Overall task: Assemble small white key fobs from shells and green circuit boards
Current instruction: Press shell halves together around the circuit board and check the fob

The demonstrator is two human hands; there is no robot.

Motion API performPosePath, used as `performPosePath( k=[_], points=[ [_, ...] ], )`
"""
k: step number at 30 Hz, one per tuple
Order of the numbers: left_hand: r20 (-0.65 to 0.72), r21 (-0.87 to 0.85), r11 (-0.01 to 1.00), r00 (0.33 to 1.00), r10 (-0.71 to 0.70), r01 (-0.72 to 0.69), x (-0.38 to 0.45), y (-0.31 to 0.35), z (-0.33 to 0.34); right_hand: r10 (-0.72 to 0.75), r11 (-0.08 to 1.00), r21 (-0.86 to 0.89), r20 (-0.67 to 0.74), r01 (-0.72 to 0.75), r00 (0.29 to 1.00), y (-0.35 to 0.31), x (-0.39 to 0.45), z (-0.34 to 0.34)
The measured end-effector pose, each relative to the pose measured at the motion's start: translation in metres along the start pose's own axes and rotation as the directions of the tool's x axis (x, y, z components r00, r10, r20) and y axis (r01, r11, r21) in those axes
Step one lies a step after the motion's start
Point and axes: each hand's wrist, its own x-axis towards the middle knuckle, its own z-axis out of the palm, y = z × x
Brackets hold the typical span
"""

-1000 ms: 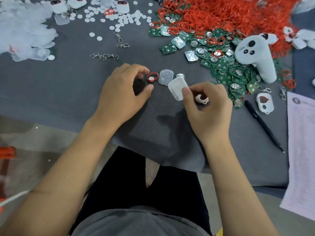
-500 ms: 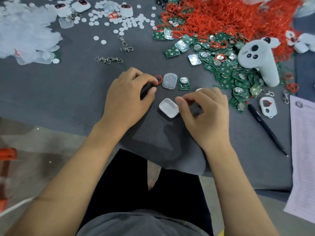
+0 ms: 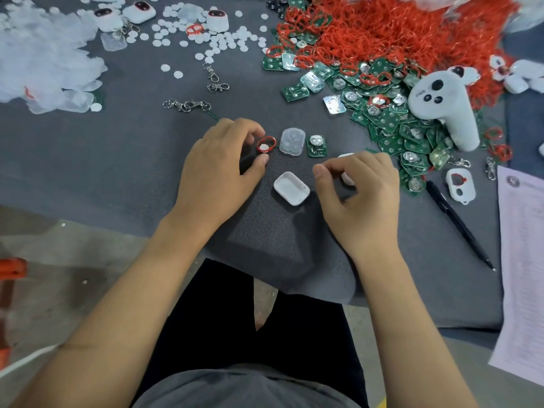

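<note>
A white back shell [image 3: 291, 188] lies hollow side up on the grey mat [image 3: 117, 160] between my hands. Beyond it sit a red ring [image 3: 266, 144] with a white disc inside, a clear cover [image 3: 291, 141] and a green circuit board [image 3: 316, 146] in a row. My left hand [image 3: 217, 169] rests on the mat with thumb and forefinger tips pinching the red ring from either side. My right hand [image 3: 362, 195] is curled round a small white shell piece [image 3: 347, 178], mostly hidden under the fingers.
A heap of green boards [image 3: 391, 119] and red rings [image 3: 382, 33] fills the back right, with a white controller [image 3: 441, 104] on it. A pen [image 3: 459, 225], a front shell [image 3: 460, 187] and a paper sheet [image 3: 524, 260] lie right. Key clasps [image 3: 187, 105], white discs [image 3: 223, 42] and clear covers [image 3: 38, 60] lie back left.
My right hand set the white back shell down on the mat and let go of it, keeping the small white piece. My left hand stayed at the red ring.
</note>
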Motion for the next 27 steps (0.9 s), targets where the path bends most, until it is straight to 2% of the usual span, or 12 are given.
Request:
performPosePath(
  k=[3, 7, 11, 17, 21, 27],
  points=[
    [-0.008, -0.019, 1.000, 1.000, -0.020, 0.020, -0.0015, 0.0004, 0.0000, 0.027, 0.995, -0.098, -0.030, -0.030, 0.999, -0.0014, 0.0000, 0.0018],
    [0.013, -0.034, 0.998, 0.999, 0.050, -0.049, -0.0019, 0.0032, -0.0023, 0.195, 0.960, -0.192, -0.067, -0.205, 0.978, 0.0000, 0.0032, 0.0041],
    [0.121, -0.017, 0.966, 0.958, 0.259, -0.259, -0.0038, 0.0050, -0.0035, 0.222, 0.944, -0.247, -0.018, -0.220, 0.975, -0.0007, 0.0044, 0.0065],
    [0.277, 0.012, 0.954, 0.918, 0.285, -0.300, -0.0049, 0.0027, -0.0045, 0.344, 0.902, -0.257, -0.053, -0.346, 0.937, -0.0026, 0.0035, 0.0042],
    [0.239, 0.044, 0.960, 0.936, 0.259, -0.276, -0.0061, 0.0023, -0.0009, 0.461, 0.853, -0.214, -0.123, -0.477, 0.879, -0.0020, 0.0039, 0.0006],
    [0.170, -0.018, 0.964, 0.949, 0.266, -0.267, -0.0053, 0.0004, -0.0006, 0.454, 0.848, -0.253, -0.105, -0.465, 0.885, -0.0014, 0.0040, 0.0004]
  ],
)
